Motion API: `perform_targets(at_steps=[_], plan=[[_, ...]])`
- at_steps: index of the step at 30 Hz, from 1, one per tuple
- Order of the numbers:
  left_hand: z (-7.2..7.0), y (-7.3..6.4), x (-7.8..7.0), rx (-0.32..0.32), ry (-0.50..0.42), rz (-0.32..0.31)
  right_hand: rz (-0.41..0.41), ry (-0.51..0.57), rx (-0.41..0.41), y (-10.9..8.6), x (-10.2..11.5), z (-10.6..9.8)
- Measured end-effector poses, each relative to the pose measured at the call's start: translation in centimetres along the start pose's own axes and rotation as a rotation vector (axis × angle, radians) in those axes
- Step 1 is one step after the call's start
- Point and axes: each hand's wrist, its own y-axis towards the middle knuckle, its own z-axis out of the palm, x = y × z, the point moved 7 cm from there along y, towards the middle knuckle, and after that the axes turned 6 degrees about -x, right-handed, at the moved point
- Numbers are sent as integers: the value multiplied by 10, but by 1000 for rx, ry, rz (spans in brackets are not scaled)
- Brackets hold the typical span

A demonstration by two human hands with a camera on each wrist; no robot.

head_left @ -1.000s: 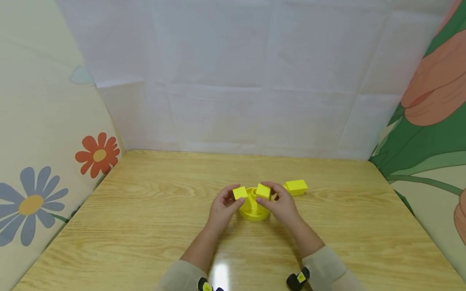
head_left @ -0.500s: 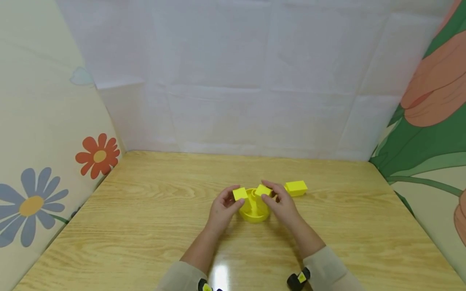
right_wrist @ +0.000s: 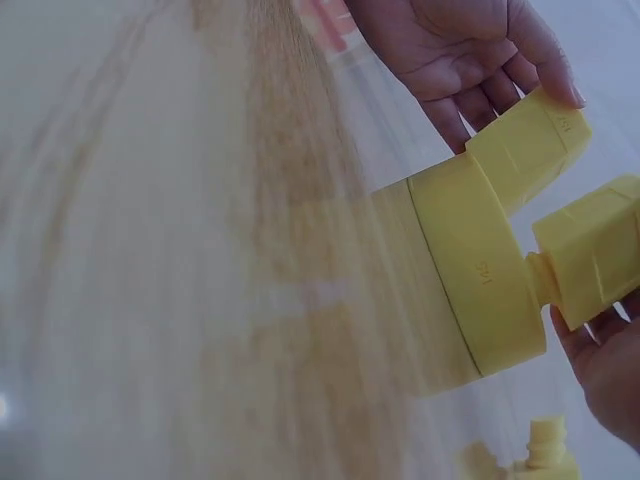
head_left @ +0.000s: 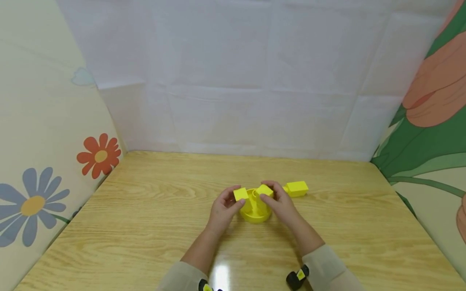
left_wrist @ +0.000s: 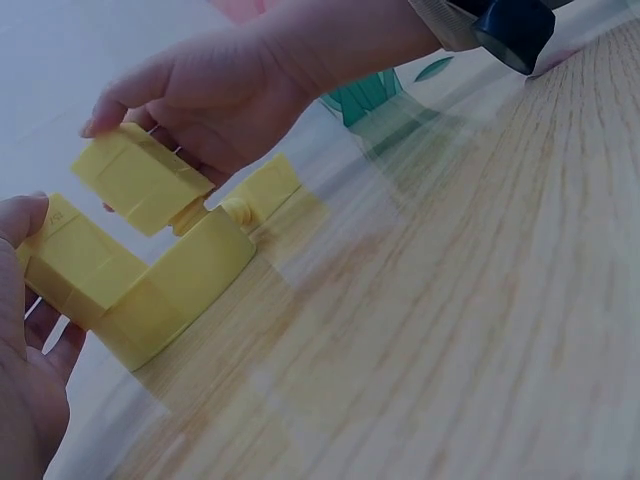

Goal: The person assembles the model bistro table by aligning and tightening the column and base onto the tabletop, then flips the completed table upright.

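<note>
By the left hand (head_left: 221,210), one block (head_left: 240,194) is pinched at the yellow base (head_left: 255,218), likely for steadiness; its seating cannot be told. A second block (head_left: 265,189), neck down, is pinched by the right hand (head_left: 284,205); a third block (head_left: 298,188) is laid farther right on the table (head_left: 145,218).

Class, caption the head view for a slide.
Left hand and right hand hold yellow blocks at a round yellow base.
</note>
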Motion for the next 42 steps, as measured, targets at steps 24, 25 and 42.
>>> perform_targets(at_steps=[24, 25, 42], plan=[[0, 0, -2, -8, 15, -27, -12, 91, -203, -4, -8, -22], [0, 1, -2, -8, 16, -26, -14, 89, -196, -4, -8, -22], [0, 1, -1, -15, 0, -27, -53, 171, -60, -13, -10, -22]])
